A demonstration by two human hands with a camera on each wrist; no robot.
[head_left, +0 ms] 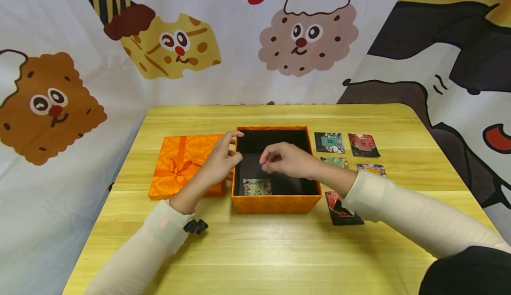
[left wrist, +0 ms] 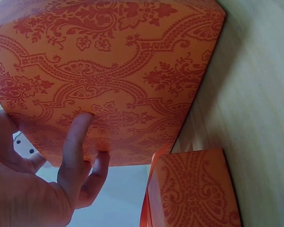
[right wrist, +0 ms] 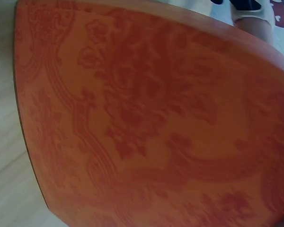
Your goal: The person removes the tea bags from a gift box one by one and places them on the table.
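Note:
An orange patterned box with a dark inside stands without its lid. My left hand holds its left wall at the rim. In the left wrist view, fingers of that hand touch the wall's outer side. My right hand hovers over the box's inside with loosely curled fingers, and nothing shows between them. A small printed packet lies inside, at the front left corner. In the right wrist view the box's outer wall covers most of the picture, and the hand is hidden.
The orange lid with a ribbon bow lies left of the box. To the right are several small packets: grey-green, red, green, multicoloured and red-black. A patterned cloth hangs behind the wooden table.

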